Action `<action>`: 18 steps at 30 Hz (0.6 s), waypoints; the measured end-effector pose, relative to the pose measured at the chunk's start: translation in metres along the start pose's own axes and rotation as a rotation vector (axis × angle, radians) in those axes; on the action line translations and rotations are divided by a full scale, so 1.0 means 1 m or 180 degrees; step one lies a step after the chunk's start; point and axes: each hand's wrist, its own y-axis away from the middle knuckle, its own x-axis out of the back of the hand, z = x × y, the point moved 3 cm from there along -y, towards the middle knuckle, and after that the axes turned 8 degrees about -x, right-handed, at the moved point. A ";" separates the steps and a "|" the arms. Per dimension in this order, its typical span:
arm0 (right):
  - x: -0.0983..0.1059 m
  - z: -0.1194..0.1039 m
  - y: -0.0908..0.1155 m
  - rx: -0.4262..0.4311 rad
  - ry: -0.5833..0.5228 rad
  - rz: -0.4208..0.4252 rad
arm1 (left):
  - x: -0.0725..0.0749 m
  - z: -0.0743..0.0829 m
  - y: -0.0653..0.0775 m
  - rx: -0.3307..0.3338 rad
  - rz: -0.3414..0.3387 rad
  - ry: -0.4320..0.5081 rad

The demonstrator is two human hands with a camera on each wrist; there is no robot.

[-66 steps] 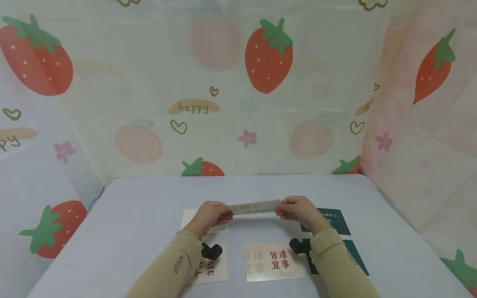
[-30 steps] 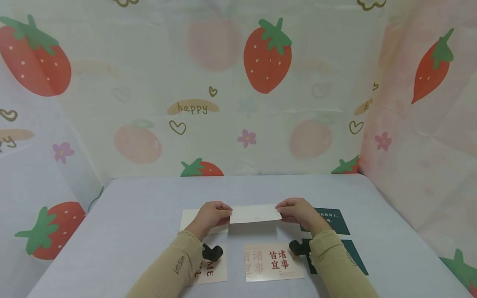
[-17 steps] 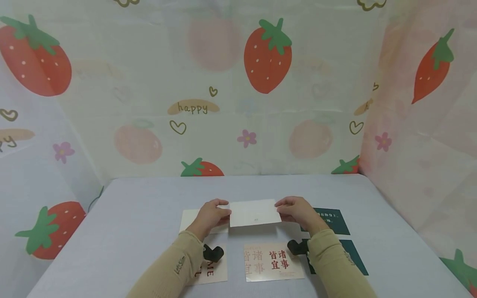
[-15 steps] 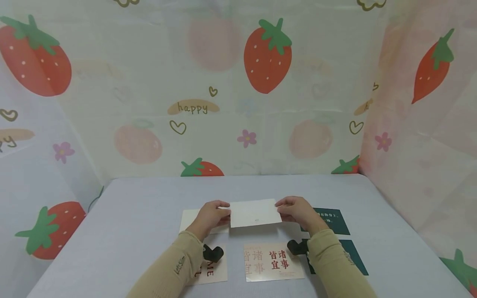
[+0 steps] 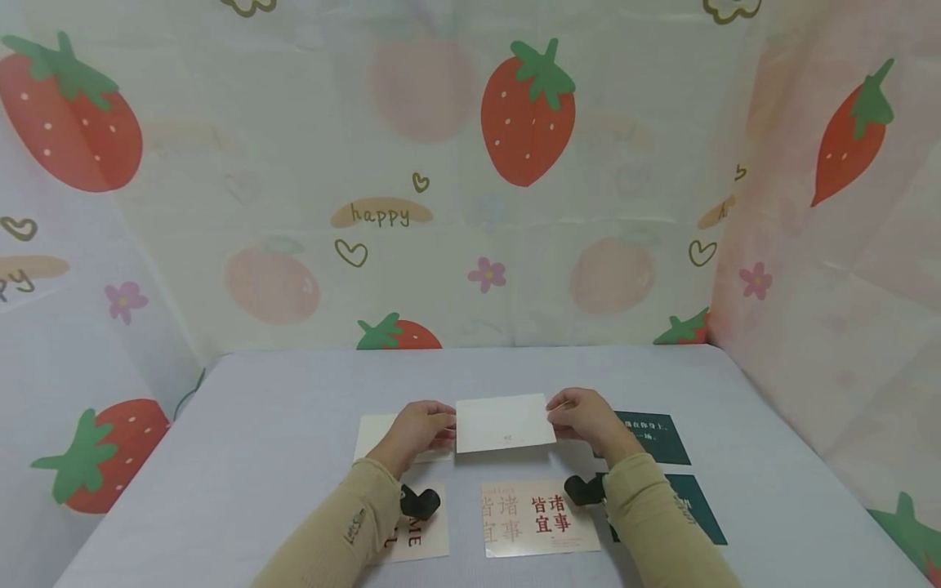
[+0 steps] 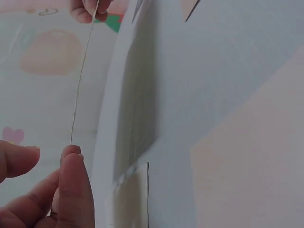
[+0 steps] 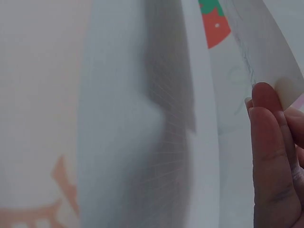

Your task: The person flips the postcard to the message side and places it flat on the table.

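Note:
A white postcard, its nearly blank side facing the head camera with a tiny mark near the lower edge, is held up above the table between both hands. My left hand pinches its left edge; in the left wrist view the postcard appears edge-on, running down to the fingertips, while another finger stands apart. At the opposite edge my right hand pinches between thumb and fingers. The right wrist view shows the postcard reaching those fingers. The postcard's other side is hidden.
Below lies a cream card with red characters. A cream card and a card with dark red letters are partly behind the left arm. Two dark green cards lie right. A strawberry-print curtain surrounds the white table.
The postcard has turned from a thin printed strip to its white side facing the head camera. Lately it has tilted flatter and sunk slightly. Both hands keep their places at its edges.

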 end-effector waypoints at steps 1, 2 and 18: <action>0.000 0.000 0.000 -0.0009 0.0005 0.0009 | 0.000 0.000 0.000 -0.0006 0.0004 0.0019; -0.001 0.000 0.000 -0.0014 0.0019 0.0019 | 0.000 0.000 -0.001 0.0001 0.0013 0.0039; -0.005 -0.001 0.001 -0.0153 0.0164 0.0169 | 0.001 0.000 0.001 0.0069 0.0130 0.0153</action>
